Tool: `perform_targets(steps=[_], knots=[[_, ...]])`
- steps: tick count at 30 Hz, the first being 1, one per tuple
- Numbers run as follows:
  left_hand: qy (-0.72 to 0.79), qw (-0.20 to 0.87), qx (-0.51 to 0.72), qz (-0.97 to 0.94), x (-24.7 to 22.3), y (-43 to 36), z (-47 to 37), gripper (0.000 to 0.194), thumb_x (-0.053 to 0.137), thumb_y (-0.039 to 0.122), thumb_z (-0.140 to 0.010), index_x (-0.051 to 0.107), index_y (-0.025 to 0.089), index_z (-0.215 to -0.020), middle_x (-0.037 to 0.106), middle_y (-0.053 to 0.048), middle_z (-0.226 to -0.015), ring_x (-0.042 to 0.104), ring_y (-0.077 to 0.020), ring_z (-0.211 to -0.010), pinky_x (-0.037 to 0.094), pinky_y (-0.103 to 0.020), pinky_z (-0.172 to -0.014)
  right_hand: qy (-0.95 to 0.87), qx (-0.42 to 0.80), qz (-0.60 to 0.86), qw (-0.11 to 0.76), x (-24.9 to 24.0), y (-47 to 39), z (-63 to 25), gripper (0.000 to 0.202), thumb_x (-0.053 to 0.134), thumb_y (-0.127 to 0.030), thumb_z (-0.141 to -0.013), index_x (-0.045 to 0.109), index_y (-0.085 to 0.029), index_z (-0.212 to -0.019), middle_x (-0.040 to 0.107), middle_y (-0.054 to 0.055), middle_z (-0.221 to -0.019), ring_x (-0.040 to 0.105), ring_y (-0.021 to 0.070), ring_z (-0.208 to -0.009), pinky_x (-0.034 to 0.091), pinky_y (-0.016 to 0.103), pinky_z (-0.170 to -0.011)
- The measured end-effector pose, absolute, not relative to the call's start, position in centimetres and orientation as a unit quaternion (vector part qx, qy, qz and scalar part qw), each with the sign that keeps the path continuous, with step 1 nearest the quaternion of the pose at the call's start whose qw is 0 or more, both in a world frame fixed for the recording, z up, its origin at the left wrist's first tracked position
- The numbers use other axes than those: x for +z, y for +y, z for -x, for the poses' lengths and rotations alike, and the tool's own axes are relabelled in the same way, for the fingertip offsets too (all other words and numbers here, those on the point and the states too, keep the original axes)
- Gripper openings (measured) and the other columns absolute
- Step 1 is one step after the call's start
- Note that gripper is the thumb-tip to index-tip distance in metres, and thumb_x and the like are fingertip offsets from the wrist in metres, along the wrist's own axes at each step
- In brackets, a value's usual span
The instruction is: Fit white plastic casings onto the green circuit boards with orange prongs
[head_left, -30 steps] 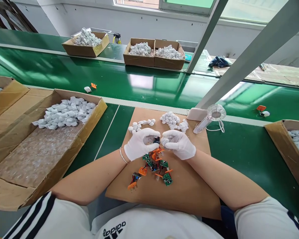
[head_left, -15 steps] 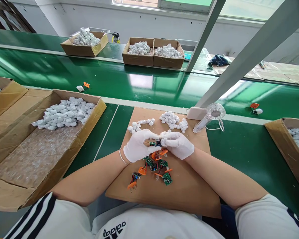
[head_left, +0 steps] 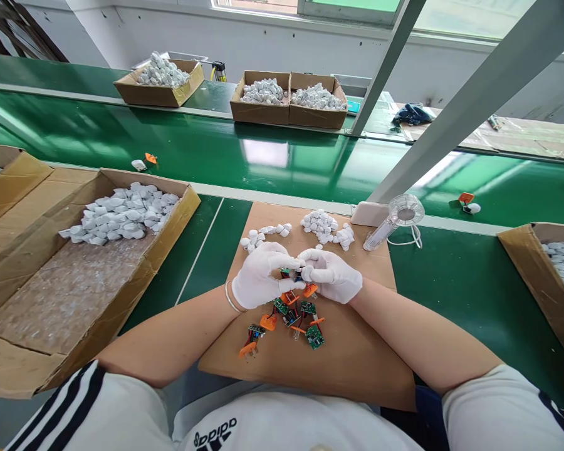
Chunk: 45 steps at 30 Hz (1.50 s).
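Over the brown cardboard mat, my white-gloved left hand [head_left: 262, 277] grips a small green circuit board [head_left: 286, 274] between thumb and fingers. My right hand [head_left: 336, 276], gloved too, pinches the other side of the same board; the fingertips of both hands nearly meet and hide most of it. Just below the hands are orange plug pieces [head_left: 290, 297]. Nearer to me lie several circuit boards [head_left: 315, 337] wired to orange plug pieces with metal prongs. Beyond my hands are small piles of white rounded pieces [head_left: 318, 222].
A cardboard box [head_left: 169, 235] of white pieces stands at left, another box [head_left: 536, 263] at right. A clear handheld fan [head_left: 395, 219] stands at the mat's far right corner. Behind runs a green conveyor belt [head_left: 207, 147] carrying white-and-orange parts. A slanted metal post [head_left: 451, 119] rises at right.
The white-and-orange parts on the belt have shifted left. My hands have moved slightly, the right one a little to the left, and both stay on the circuit board.
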State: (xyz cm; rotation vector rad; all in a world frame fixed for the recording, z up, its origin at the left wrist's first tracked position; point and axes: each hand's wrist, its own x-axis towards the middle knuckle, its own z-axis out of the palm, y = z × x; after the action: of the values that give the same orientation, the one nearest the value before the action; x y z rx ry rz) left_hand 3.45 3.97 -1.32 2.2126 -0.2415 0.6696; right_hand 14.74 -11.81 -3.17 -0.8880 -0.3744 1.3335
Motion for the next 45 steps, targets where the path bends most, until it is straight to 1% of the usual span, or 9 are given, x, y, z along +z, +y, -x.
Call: perform_targets(steps=[7, 12, 14, 17, 22, 28, 34, 39, 45], knots=[[-0.107, 0.397, 0.249, -0.877, -1.5, 3.9, -3.3, 0.030, 0.081, 0.039, -0.065, 0.068, 0.024, -0.088, 0.069, 0.000, -0.072, 0.060, -0.0163, -0.073, 0.050, -0.033, -0.073, -0.168, 0.619, 0.383, 0.664, -2.3, -12.2, -14.8, 0.039, 0.085, -0.015, -0.053, 0.062, -0.016, -0.084, 0.062, -0.003, -0.062, 0.058, 0.0111, -0.058, 0.046, 0.023, -0.054], [-0.100, 0.408, 0.240, -0.875, -1.3, 3.7, -3.5, 0.025, 0.076, 0.035, -0.070, 0.066, 0.023, -0.089, 0.069, -0.002, -0.077, 0.060, -0.0175, -0.077, 0.049, -0.036, -0.076, -0.194, 0.599, 0.374, 0.681, -2.3, -12.1, -14.6, 0.041, 0.085, -0.021, -0.056, 0.063, -0.015, -0.090, 0.058, -0.004, -0.064, 0.054, 0.0091, -0.059, 0.045, 0.022, -0.054], [-0.106, 0.399, 0.248, -0.876, -1.0, 3.7, -3.5, 0.032, 0.076, 0.034, -0.068, 0.063, 0.022, -0.095, 0.069, -0.003, -0.086, 0.061, -0.0192, -0.085, 0.049, -0.038, -0.082, -0.212, 0.593, 0.382, 0.677, -2.5, -12.1, -14.6, 0.041, 0.084, -0.022, -0.060, 0.063, -0.016, -0.094, 0.057, -0.004, -0.063, 0.053, 0.0086, -0.057, 0.045, 0.022, -0.054], [-0.146, 0.363, 0.273, -0.879, -0.7, 3.7, -3.6, 0.045, 0.078, 0.038, -0.065, 0.059, 0.023, -0.102, 0.069, -0.003, -0.096, 0.061, -0.0207, -0.092, 0.047, -0.041, -0.087, -0.235, 0.581, 0.405, 0.666, -2.8, -12.1, -14.5, 0.033, 0.083, -0.020, -0.062, 0.062, -0.016, -0.087, 0.058, -0.004, -0.065, 0.054, 0.0091, -0.057, 0.046, 0.023, -0.055], [-0.192, 0.310, 0.302, -0.881, -0.7, 3.4, -3.7, 0.033, 0.075, 0.033, -0.073, 0.060, 0.023, -0.100, 0.070, 0.000, -0.089, 0.061, -0.0174, -0.086, 0.048, -0.035, -0.080, -0.225, 0.557, 0.437, 0.670, -3.2, -12.1, -14.3, 0.036, 0.085, -0.022, -0.059, 0.062, -0.015, -0.086, 0.067, 0.001, -0.071, 0.061, 0.0125, -0.063, 0.050, 0.025, -0.058], [-0.121, 0.296, 0.268, -0.909, -0.3, 2.9, -3.3, 0.027, 0.077, 0.037, -0.071, 0.066, 0.022, -0.091, 0.066, 0.000, -0.078, 0.059, -0.0161, -0.081, 0.044, -0.033, -0.078, -0.227, 0.552, 0.425, 0.680, -2.3, -12.2, -14.3, 0.037, 0.086, -0.024, -0.055, 0.062, -0.015, -0.082, 0.069, 0.001, -0.068, 0.062, 0.0138, -0.059, 0.053, 0.030, -0.060], [-0.111, 0.290, 0.289, -0.906, -0.5, 2.5, -3.5, 0.021, 0.077, 0.038, -0.070, 0.066, 0.022, -0.080, 0.062, 0.001, -0.072, 0.056, -0.0143, -0.073, 0.041, -0.033, -0.076, -0.248, 0.541, 0.404, 0.695, -2.2, -12.5, -14.2, 0.035, 0.086, -0.021, -0.055, 0.064, -0.015, -0.082, 0.067, -0.001, -0.063, 0.061, 0.0130, -0.055, 0.052, 0.028, -0.057], [-0.111, 0.286, 0.301, -0.903, -0.8, 2.7, -3.7, 0.020, 0.072, 0.031, -0.073, 0.065, 0.023, -0.090, 0.062, 0.000, -0.076, 0.057, -0.0160, -0.079, 0.042, -0.035, -0.079, -0.216, 0.550, 0.390, 0.706, -2.8, -12.3, -14.3, 0.034, 0.085, -0.020, -0.058, 0.068, -0.014, -0.087, 0.069, 0.002, -0.074, 0.062, 0.0122, -0.063, 0.051, 0.024, -0.058], [-0.108, 0.308, 0.264, -0.908, -0.9, 3.5, -3.6, 0.028, 0.077, 0.034, -0.069, 0.067, 0.023, -0.094, 0.064, -0.001, -0.085, 0.060, -0.0171, -0.084, 0.044, -0.037, -0.084, -0.235, 0.592, 0.330, 0.697, -3.0, -12.2, -14.5, 0.040, 0.083, -0.025, -0.063, 0.068, -0.013, -0.098, 0.069, 0.005, -0.087, 0.064, 0.0149, -0.080, 0.053, 0.026, -0.072]])
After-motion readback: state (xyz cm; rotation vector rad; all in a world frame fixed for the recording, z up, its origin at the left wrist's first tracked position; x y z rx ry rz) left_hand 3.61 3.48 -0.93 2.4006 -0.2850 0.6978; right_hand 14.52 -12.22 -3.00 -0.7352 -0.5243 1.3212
